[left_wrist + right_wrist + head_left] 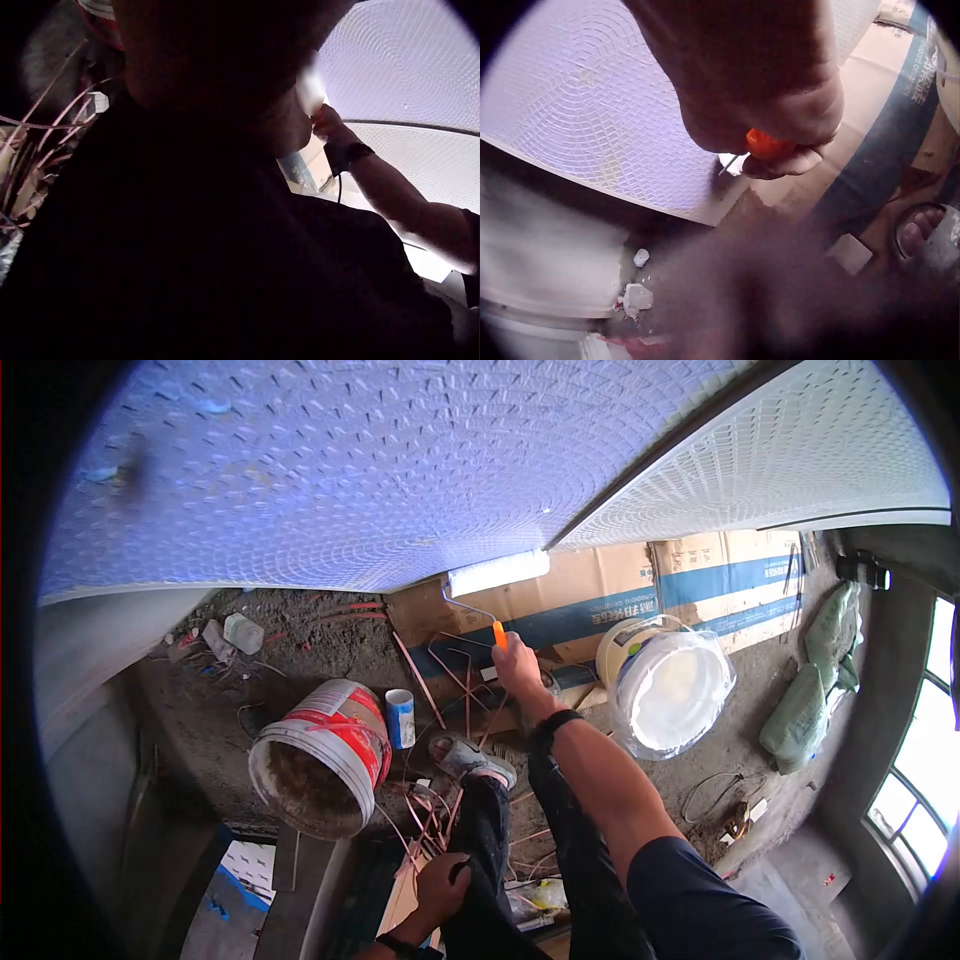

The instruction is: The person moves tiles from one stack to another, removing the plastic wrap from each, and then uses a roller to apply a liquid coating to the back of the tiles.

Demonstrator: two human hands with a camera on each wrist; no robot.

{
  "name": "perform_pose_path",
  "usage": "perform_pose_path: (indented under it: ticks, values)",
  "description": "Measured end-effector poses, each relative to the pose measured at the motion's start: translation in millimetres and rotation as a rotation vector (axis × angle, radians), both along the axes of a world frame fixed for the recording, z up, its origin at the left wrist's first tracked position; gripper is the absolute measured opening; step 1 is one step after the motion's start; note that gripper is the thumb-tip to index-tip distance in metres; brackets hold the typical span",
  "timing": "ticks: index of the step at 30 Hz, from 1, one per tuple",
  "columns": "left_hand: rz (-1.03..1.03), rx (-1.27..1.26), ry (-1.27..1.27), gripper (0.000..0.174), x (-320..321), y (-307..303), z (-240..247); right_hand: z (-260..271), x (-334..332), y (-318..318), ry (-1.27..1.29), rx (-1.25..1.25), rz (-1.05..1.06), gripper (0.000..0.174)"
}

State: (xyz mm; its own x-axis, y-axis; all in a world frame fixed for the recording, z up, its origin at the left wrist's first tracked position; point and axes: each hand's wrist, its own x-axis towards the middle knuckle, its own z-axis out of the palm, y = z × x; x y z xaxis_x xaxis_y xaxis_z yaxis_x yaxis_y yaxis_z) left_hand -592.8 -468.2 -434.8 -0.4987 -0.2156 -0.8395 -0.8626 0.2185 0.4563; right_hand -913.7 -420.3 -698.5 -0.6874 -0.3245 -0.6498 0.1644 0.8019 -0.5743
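In the head view, my right hand [520, 668] grips the orange handle [499, 633] of a paint roller. The roller's white sleeve [500, 573] lies along the foot of the textured panel wall [330, 470], overlapping its lower edge. The right wrist view shows the fingers wrapped round the orange handle [769, 145], with part of the metal rod showing. My left hand [440, 890] rests on the dark trouser leg by the knee, holding no tool. In the left wrist view that hand [217, 67] is a dark shape close to the lens.
A bucket of white paint [670, 690] with plastic film over its rim stands right of my right arm. Left are a red-and-white bucket [325, 755] and a blue-and-white cylinder [400, 718]. Flattened cardboard [600, 585] lines the wall's foot. Pinkish tubes [430, 815] lie around the sandalled foot [470, 757].
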Motion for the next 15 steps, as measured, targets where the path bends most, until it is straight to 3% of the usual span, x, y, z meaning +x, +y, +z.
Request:
perform_pose_path:
  ticks: [7, 13, 15]
  values:
    - [0.039, 0.005, 0.020, 0.030, 14, -6, -5, -4, 6, -2, 0.008, 0.001, -0.010, 0.033]
    - [-0.015, 0.033, 0.064, 0.034, 24, 3, -6, 57, 44, -22, 0.015, -0.030, -0.022, 0.034]
    - [-0.022, 0.026, 0.076, 0.035, 29, 3, -5, 72, 56, -44, -0.110, 0.012, -0.038, 0.043]
